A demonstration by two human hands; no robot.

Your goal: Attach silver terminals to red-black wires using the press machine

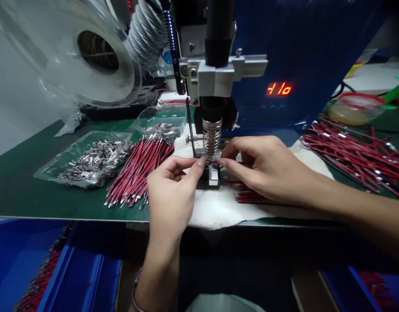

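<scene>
My left hand (173,190) is closed in a pinch, thumb against forefinger, at the left side of the machine's spring-wrapped tip (212,141). What its fingertips hold is too small to make out. From the right, my right hand (267,169) pinches a thin red wire (214,160) just under that tip. The wire's ends are hidden by the fingers. Below the fingertips is a small black base with a bright metal block (213,174). Several red and black wires (251,198) lie on the white cloth (212,212) beneath my right hand.
Left of my hands lies a bundle of red and black wires (137,169), beside loose metal parts (95,162) in a clear tray. More wires (355,151) are heaped at right. A blue machine body (284,52) with a lit display and a large clear reel (63,47) stand behind.
</scene>
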